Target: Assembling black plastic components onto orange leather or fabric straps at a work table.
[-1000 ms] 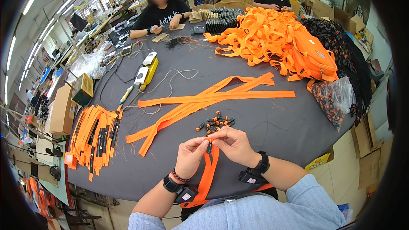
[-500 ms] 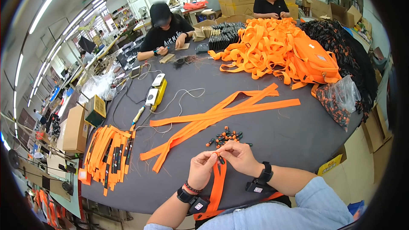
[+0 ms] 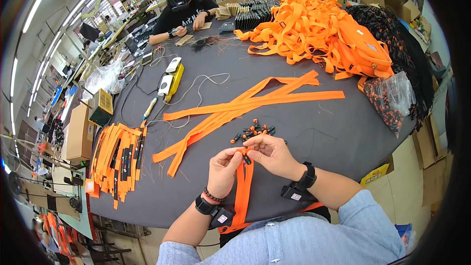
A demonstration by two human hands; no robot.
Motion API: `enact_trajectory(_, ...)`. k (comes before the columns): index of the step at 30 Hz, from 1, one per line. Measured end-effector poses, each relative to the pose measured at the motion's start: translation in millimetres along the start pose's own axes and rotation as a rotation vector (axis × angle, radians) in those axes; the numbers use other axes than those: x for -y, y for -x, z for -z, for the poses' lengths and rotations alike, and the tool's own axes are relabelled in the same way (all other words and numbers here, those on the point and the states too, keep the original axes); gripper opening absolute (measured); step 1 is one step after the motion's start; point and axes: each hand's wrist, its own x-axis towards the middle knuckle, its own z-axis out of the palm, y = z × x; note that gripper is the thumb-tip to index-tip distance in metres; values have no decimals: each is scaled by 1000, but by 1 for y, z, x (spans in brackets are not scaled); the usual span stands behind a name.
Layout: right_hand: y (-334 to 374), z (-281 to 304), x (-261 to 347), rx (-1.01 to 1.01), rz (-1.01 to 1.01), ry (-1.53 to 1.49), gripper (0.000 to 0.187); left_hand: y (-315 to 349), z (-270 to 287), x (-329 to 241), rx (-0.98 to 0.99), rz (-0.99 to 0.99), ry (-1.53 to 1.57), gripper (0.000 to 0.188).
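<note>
Both hands meet above the near part of the dark table. My left hand pinches the top of an orange zipper tape, which hangs down toward my lap. Close against it, my right hand has thumb and forefinger closed at the same tape end. A small black and orange zipper pull shows between the fingertips; which fingers bear it is partly hidden. Just beyond my hands lies a little heap of black and orange zipper pulls. Farther out, long orange zipper tapes lie crossed.
Orange strips with black labels are stacked at left, near a yellow and white power strip. A large heap of orange webbing, an orange bag and a plastic bag of pulls lie at right. Two people work across the table.
The view has tilted down and shifted, so the table's things sit higher in it. My hands stay together at the tape end, with the pull now showing between the fingertips.
</note>
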Motion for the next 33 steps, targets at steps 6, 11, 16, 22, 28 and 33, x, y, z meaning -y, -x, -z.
enact_trajectory(6, -1, 0, -1, -9, 7, -12, 19, 0, 0, 0, 11, -10, -2, 16)
enact_trajectory(11, -1, 1, -1, 14, 40, 11, 19, 0, -4, -2, -13, -27, -28, 17)
enact_trajectory(16, 0, 1, -4, -1, 85, 32, 20, 0, 1, 3, -17, -42, -112, 16)
enact_trajectory(22, 2, -1, -4, -10, 78, 53, 20, 2, -4, 0, -44, -49, -127, 14)
enact_trajectory(28, 1, 0, -7, 11, 78, 53, 20, 3, -8, -2, -50, -47, -141, 16)
enact_trajectory(33, 1, 0, -9, 14, 60, -70, 18, 2, -7, -4, -7, -41, -121, 16)
